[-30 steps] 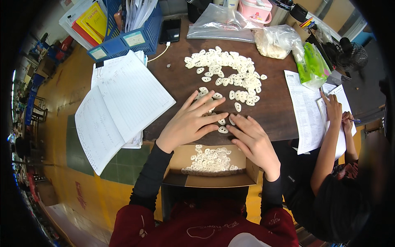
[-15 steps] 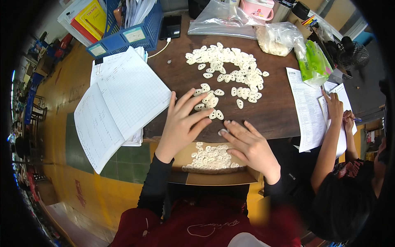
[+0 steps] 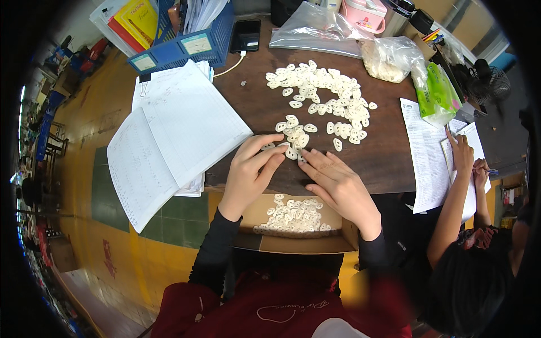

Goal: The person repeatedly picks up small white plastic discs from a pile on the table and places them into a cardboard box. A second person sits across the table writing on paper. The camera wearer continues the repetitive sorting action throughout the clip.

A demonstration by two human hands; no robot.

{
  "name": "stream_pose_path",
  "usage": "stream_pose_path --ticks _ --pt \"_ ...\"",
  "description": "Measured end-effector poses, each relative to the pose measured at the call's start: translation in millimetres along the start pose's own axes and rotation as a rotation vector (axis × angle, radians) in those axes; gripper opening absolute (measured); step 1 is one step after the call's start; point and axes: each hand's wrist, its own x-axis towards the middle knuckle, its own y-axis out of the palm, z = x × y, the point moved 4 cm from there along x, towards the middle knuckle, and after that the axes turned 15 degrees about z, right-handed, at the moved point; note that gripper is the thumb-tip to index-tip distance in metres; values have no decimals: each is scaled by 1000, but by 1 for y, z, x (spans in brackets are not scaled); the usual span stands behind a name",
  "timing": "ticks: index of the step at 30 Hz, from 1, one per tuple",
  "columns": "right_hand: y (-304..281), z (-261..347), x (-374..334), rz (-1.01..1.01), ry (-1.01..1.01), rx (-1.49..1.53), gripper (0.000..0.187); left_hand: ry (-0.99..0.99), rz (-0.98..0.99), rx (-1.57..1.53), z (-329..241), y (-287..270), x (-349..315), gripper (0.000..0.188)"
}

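A small cluster of cream, rounded two-holed pieces (image 3: 296,132) lies near the table's front edge. My left hand (image 3: 251,172) reaches to its left side, fingers apart and bent, with fingertips at the nearest pieces. From the right, my right hand (image 3: 341,183) lies low over the wood with fingers stretched out, tips touching the cluster's near edge. Fingertips partly cover a few pieces. Farther back spreads a larger curved heap of the same pieces (image 3: 352,101). Below the table edge, an open cardboard box (image 3: 253,242) holds many more pieces (image 3: 296,216).
An open notebook (image 3: 186,135) lies on papers at the left, near a blue file basket (image 3: 208,48) and a phone (image 3: 245,36). Plastic bags (image 3: 389,56) and a green packet (image 3: 437,93) stand back right. Another person's hands (image 3: 463,155) rest over printed sheets (image 3: 422,163).
Both hands have come closer together at the small cluster. My right hand moved forward onto its near edge, and my left fingers drew in. The whole view shifted slightly.
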Motion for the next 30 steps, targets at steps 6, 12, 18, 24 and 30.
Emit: stream_pose_path --ticks 6,12,18,24,30 --pt "8 5 -20 5 74 -82 49 51 -73 551 -14 16 -10 23" --pt "7 20 -49 171 -91 128 48 95 -8 598 -13 20 -16 24" --pt "-6 14 -24 -4 -68 112 47 133 29 518 -10 17 -19 20" --pt "18 14 14 -1 -43 -39 46 136 -163 185 -1 -1 -22 20" --pt "19 21 -14 59 -81 -4 45 34 -30 415 -4 7 -14 35"
